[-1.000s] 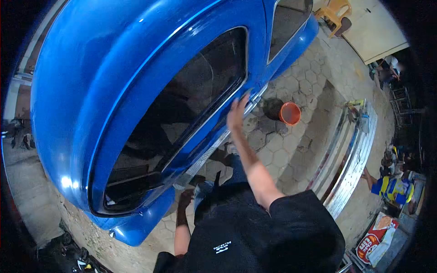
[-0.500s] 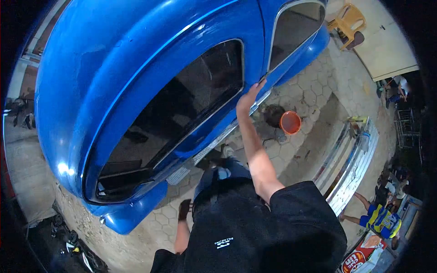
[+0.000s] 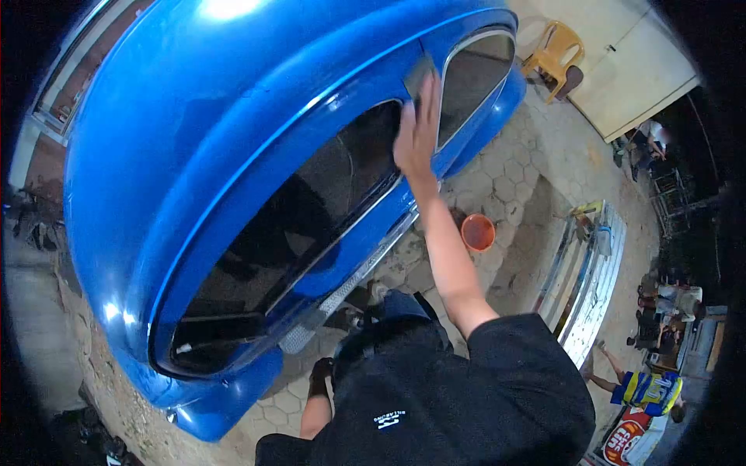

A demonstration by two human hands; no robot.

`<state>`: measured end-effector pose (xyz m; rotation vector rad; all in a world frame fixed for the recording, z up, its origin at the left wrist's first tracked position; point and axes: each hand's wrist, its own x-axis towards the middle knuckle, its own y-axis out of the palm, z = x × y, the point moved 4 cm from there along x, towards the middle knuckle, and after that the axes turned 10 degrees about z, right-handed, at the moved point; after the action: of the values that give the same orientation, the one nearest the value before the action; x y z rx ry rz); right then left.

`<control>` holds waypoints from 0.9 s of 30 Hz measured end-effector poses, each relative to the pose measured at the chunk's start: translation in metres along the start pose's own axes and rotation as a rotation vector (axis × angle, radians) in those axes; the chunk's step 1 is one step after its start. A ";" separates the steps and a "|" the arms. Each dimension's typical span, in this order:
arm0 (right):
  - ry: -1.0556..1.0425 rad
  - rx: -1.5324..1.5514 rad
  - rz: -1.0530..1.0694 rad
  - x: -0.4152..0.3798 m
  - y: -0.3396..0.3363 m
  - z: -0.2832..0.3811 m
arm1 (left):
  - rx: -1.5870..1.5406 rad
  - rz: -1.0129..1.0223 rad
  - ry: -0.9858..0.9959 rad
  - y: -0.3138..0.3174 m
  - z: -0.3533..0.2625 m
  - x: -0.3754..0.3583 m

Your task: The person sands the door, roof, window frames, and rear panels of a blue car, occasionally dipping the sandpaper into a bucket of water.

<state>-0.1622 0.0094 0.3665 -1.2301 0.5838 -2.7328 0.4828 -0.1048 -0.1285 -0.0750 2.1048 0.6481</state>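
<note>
A glossy blue car [image 3: 194, 147] with rounded bodywork fills the left and top of the head view. My right hand [image 3: 420, 132] reaches up to the pillar between its two dark side windows [image 3: 295, 225]. The fingers lie nearly straight against the blue paint, over a thin grey sheet [image 3: 418, 78] that shows at the fingertips. What the sheet is made of is hard to make out. My left hand [image 3: 320, 371] hangs low beside my body, near the car's running board [image 3: 311, 330]. It is dark, and its fingers cannot be made out.
An orange bucket [image 3: 478, 233] stands on the paving right of the car. Beyond it is a long, paint-marked bench-like piece [image 3: 594, 279]. A yellow plastic chair [image 3: 556, 54] is near a pale wall. People [image 3: 653, 392] are at the far right.
My right hand has moved up the pillar, from its lower end to beside the window tops. The grey sheet now shows at its fingertips. The view has shifted slightly.
</note>
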 end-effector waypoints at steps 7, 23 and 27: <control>0.156 -0.014 0.024 -0.003 0.000 -0.018 | 0.072 -0.390 -0.157 0.013 -0.053 0.022; 0.404 0.051 -0.026 0.180 -0.054 -0.096 | 0.262 -0.445 -0.128 0.250 -0.143 0.099; 0.107 0.028 0.249 0.124 -0.065 -0.052 | 0.370 -0.452 -0.262 0.251 -0.153 0.131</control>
<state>-0.2790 0.0567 0.4471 -0.9384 0.6580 -2.5987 0.2176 0.0632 -0.0570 -0.2362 1.8331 -0.0058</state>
